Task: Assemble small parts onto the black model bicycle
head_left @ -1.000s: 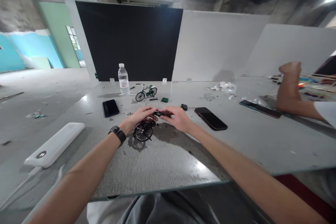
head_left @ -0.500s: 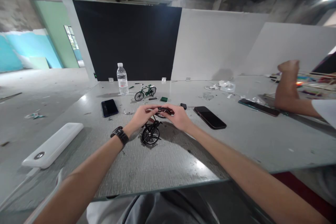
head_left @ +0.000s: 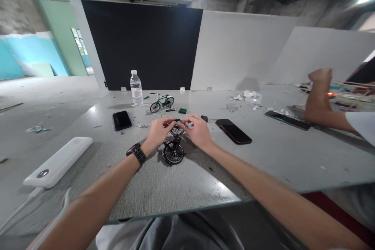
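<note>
- The black bike (head_left: 173,149) stands on the table (head_left: 187,179), straight ahead of the person and between the two hands.
- Its long axis runs away from the person: one wheel (head_left: 173,154) is the near one, the other wheel (head_left: 177,129) the far one, up between the fingertips.
- The left hand (head_left: 159,132) curls in from the left, its fingers pressed around the far end of the bike; what exactly they pinch is too small to tell.
- The right hand (head_left: 198,131) comes in from the right, its fingertips closed on the same far end, with a small pale part showing at its thumb.
- Both hands are about equally close to the far wheel; the near wheel lies just toward the person from the grip, touched by neither hand.
- A green bike (head_left: 162,103) stands well apart behind, beside a bottle (head_left: 136,88); a phone (head_left: 233,131) lies to the right.
</note>
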`<state>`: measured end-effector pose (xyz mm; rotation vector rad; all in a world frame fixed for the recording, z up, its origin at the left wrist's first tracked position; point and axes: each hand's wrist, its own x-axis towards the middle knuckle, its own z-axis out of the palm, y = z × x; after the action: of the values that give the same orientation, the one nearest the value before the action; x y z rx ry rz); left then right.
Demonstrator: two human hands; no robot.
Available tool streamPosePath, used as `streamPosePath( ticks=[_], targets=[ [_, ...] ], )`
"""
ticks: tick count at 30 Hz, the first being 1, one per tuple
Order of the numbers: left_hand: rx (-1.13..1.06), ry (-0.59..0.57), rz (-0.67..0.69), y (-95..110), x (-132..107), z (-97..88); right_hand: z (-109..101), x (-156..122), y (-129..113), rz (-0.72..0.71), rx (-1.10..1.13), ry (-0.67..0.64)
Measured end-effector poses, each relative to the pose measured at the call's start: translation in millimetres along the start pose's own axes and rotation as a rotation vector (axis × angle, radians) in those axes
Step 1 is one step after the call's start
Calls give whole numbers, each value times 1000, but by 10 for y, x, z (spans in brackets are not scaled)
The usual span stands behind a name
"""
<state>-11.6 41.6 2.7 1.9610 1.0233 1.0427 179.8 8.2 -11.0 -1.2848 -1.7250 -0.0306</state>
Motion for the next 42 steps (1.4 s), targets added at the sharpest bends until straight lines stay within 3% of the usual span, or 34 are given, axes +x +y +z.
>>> streamPosePath(
  ticks=[7, 14, 20, 30, 42],
  targets=[
    [47, 47, 57, -33, 11, 44, 41, -3, -55, 57, 133, -2],
    [-108, 30, -102, -4, 2, 77, 60, 4, -66, 78, 182, -34],
    [-125, 58, -112, 53, -9, 87, 90, 13, -22, 148, 244, 5],
    [-224, -5, -107, -82, 33, 109, 33, -1, -63, -26, 222, -104],
    [-279, -2, -85, -114, 70, 134, 51, -15, -50, -3, 231, -82]
  ],
)
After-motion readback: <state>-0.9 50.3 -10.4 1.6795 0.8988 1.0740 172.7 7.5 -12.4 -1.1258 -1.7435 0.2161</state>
